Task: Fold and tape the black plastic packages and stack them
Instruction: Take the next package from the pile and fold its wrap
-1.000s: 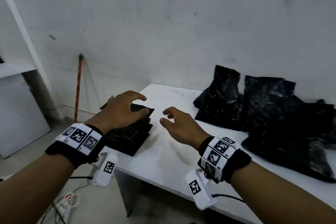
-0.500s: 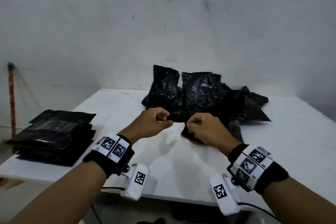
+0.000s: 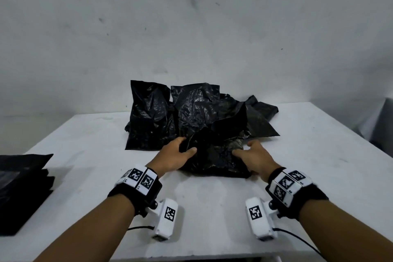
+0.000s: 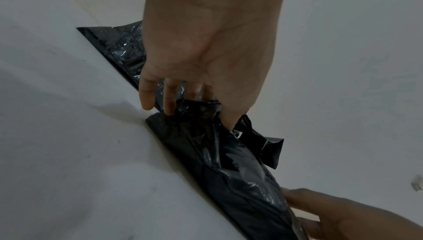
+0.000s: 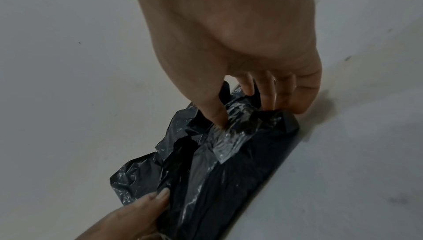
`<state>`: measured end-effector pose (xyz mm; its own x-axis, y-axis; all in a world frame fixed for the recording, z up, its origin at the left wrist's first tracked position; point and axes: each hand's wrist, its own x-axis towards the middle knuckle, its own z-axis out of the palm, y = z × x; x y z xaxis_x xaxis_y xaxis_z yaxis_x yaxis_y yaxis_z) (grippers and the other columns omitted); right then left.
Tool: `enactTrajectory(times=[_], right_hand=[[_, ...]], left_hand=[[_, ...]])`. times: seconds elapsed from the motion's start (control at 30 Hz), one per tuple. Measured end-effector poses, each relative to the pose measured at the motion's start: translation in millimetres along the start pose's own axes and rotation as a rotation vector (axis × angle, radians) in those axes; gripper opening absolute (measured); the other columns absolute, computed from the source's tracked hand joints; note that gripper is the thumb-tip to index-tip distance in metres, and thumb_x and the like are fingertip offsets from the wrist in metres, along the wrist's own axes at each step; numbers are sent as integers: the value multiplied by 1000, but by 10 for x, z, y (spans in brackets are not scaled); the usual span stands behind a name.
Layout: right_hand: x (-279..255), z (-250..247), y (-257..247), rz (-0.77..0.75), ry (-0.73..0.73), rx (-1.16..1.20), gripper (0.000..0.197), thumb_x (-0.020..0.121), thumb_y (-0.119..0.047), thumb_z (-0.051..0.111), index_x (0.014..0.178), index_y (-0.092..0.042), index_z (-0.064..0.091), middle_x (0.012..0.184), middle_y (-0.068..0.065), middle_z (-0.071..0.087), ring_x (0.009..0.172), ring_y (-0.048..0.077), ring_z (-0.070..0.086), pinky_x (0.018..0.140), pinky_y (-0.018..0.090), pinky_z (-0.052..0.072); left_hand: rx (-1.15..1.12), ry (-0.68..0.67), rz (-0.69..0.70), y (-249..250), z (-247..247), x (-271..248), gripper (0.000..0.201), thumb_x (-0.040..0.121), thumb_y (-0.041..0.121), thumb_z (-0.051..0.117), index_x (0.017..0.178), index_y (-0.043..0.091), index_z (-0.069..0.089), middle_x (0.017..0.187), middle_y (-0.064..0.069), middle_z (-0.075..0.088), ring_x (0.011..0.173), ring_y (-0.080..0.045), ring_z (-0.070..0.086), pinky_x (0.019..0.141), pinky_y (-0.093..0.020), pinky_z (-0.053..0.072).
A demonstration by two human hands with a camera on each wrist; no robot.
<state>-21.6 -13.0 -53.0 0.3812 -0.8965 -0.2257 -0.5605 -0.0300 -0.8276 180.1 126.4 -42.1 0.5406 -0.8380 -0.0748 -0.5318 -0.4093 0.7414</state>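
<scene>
A crumpled black plastic package (image 3: pixel 214 157) lies on the white table (image 3: pixel 212 208) in front of me. My left hand (image 3: pixel 187 147) grips its left side, thumb on top and fingers tucked into the plastic (image 4: pixel 228 162). My right hand (image 3: pixel 241 149) holds its right side, the thumb pressing into the wrinkled film (image 5: pixel 228 171) and the fingers behind the edge. A stack of folded black packages (image 3: pixel 23 187) sits at the table's left edge. No tape is visible.
Behind the held package, a loose heap of unfolded black bags (image 3: pixel 170 112) leans towards the grey wall (image 3: pixel 191 27). Bare tabletop lies on the right (image 3: pixel 319 166) and between my forearms.
My view swung from the folded stack to the heap. Both hands left the stack, took a package from the heap and drew it nearer. They now hold its two sides.
</scene>
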Motion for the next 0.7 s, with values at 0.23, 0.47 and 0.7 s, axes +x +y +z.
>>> enactTrajectory(times=[0.23,0.47,0.7], right_hand=[[-49,18,45,10,-105,176,65,88,-22,77,141,-14,40,119,11,63,93,22,63,62,29,47],[-399,-107,102,-51,-235,235,70,87,-8,76,144,-19,39,97,-1,70,82,12,63,66,29,42],[-820,-70,120,-77,-346,-119,55,86,-39,77,129,-27,46,103,5,71,76,17,66,62,27,44]], left_hand=[[-159,43,-12,-58,9,-65,12,101,25,60,112,22,65,102,0,71,91,-15,66,71,-23,49],[-330,18,-42,-113,-210,-478,19,96,22,68,114,22,60,94,-2,67,81,-10,65,66,-25,53],[-302,7,88,-232,-497,-810,6,98,21,66,103,18,68,87,3,66,73,-4,62,71,-22,51]])
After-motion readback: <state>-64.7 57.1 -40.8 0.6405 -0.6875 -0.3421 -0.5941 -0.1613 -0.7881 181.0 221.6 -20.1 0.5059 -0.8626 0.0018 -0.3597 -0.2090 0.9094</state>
